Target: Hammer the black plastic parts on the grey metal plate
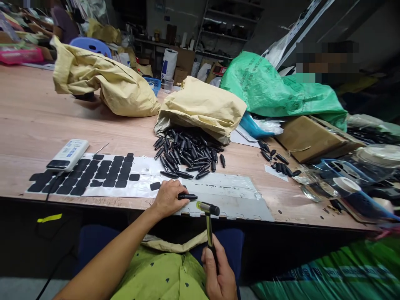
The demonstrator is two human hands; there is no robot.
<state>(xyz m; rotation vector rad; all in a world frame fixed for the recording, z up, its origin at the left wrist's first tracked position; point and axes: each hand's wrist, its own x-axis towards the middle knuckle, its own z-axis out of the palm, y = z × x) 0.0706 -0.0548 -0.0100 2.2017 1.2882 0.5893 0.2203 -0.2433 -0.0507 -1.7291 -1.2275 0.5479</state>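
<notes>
My left hand point(168, 197) rests at the table's front edge, its fingers closed on a black tube-shaped part point(190, 196) that lies sideways over a grey board point(231, 198). In my right hand point(219, 268) is a small hammer point(208, 214), gripped by its handle. The hammer's head, yellowish at one end and black at the other, is just right of the part's tip, with a small gap between them. Behind my left hand lies a heap of similar black parts point(187, 152), spilling from the mouth of a tan sack point(200, 106).
Left on the table, a white device point(68, 155) with a cable sits on a sheet of black stickers point(108, 173). Another tan sack point(106, 83), a green sack point(265, 87) and a cardboard box point(315, 137) stand behind. Clear containers point(328, 187) crowd the right. People are in the background.
</notes>
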